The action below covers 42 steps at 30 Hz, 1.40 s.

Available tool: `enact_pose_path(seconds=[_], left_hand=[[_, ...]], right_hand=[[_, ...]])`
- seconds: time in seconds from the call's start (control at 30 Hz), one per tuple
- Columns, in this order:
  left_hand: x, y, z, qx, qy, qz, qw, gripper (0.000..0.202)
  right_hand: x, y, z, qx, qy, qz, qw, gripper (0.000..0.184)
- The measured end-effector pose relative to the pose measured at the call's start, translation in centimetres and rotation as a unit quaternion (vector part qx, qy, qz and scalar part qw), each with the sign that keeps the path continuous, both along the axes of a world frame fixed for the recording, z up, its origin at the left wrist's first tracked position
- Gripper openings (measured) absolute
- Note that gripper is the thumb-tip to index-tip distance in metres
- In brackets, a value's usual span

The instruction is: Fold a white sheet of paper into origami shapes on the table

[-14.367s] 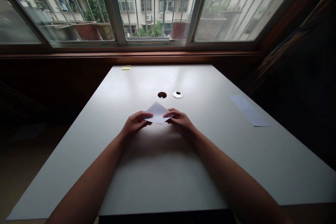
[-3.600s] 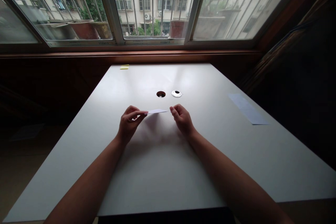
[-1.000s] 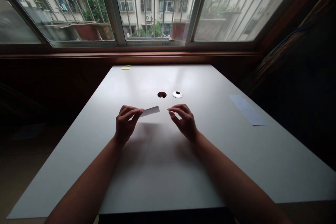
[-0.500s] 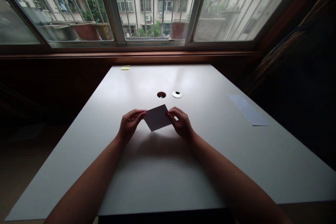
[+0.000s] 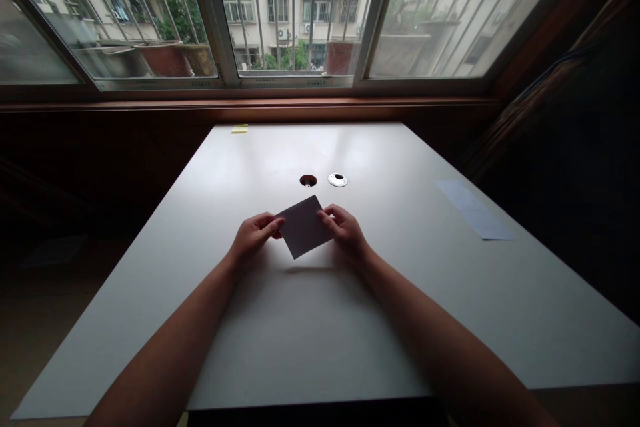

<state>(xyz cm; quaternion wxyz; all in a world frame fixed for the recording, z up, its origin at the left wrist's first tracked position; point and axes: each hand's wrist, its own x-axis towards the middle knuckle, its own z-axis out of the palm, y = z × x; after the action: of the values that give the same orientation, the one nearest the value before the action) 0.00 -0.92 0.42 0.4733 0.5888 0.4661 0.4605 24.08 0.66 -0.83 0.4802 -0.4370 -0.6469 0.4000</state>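
Observation:
A small rectangular piece of paper (image 5: 305,228), grey in the shade, is held tilted above the white table (image 5: 310,340). My left hand (image 5: 256,235) pinches its left edge between thumb and fingers. On the opposite edge, my right hand (image 5: 346,229) has the same kind of pinch, thumb on the near face. The sheet's far side is hidden from me. A soft shadow lies on the table just below it.
Beyond my hands are a round cable hole (image 5: 309,181) and a silver ring-shaped cover (image 5: 338,180). A pale sheet (image 5: 475,210) lies at the right, and a yellow slip (image 5: 239,129) at the far left edge. A barred window (image 5: 295,13) rises behind the table.
The paper has tipped, showing more of its face, and its lower corner is closer to me. My left hand has shifted slightly right and nearer; its thumb reaches further over the paper.

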Motion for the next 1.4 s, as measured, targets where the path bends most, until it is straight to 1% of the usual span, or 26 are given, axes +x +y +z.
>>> enact_pose_path(seconds=[0.2,0.4,0.6,0.7,0.87,0.93,1.1,1.2,1.4], left_hand=[[-0.05,0.14,-0.13,-0.006,-0.017,0.011,1.0,0.032],[-0.05,0.27,-0.26,-0.007,-0.05,0.009,0.999,0.034],[0.03,0.21,-0.01,-0.017,-0.061,0.008,0.998,0.036],[0.11,0.12,0.01,-0.028,-0.05,-0.006,0.998,0.034],[0.28,-0.05,-0.22,-0.052,0.006,-0.057,0.997,0.033],[0.28,-0.08,-0.29,-0.059,0.008,-0.063,0.996,0.033],[0.2,0.05,-0.3,-0.07,-0.026,-0.045,0.996,0.033],[0.21,0.15,-0.32,-0.077,-0.057,-0.034,0.995,0.033],[0.26,0.48,-0.84,-0.072,-0.113,-0.008,0.991,0.034]], right_hand=[[-0.12,-0.09,0.27,-0.005,-0.015,-0.005,1.0,0.036],[-0.19,-0.22,0.33,-0.037,0.004,0.011,0.999,0.037],[-0.21,-0.09,0.03,-0.071,0.029,0.016,0.997,0.039],[-0.12,-0.03,0.01,-0.083,0.043,0.018,0.995,0.038],[-0.07,-0.03,0.12,-0.091,0.069,0.02,0.993,0.039],[-0.09,-0.02,0.08,-0.091,0.069,0.021,0.993,0.039],[-0.14,0.0,-0.09,-0.095,0.06,0.024,0.993,0.039],[-0.12,-0.05,0.04,-0.085,0.059,0.028,0.994,0.037],[-0.01,-0.05,0.21,-0.062,0.019,0.024,0.998,0.038]])
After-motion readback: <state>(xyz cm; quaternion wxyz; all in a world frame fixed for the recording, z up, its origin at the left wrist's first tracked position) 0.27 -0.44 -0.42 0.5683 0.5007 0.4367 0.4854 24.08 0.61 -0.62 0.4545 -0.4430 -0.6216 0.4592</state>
